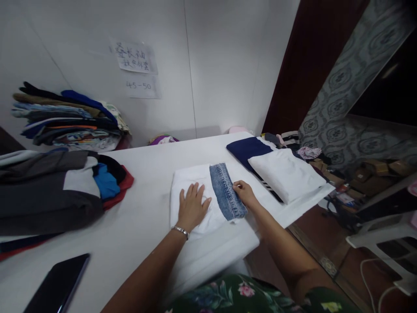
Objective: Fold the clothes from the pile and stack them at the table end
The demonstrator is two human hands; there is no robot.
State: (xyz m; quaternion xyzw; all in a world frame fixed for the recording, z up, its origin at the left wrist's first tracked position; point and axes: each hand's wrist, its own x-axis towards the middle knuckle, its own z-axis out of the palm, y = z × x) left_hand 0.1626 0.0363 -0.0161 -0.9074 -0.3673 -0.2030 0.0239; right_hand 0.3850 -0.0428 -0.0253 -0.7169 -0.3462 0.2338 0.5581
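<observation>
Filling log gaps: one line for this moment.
left hand: spread on white garment | right hand: at denim band edge | phone: on table

the central garment (pixel 211 218) is white, its denim band (pixel 224 191) faded blue, the floral shirt (pixel 228 293) green and pink.

Left fingers (pixel 194 190) touch white cloth (pixel 189 174), right fingers (pixel 239 184) touch denim (pixel 224 193).

Two hands (pixel 193 205), two notes (pixel 136 58), one phone (pixel 57 284)
</observation>
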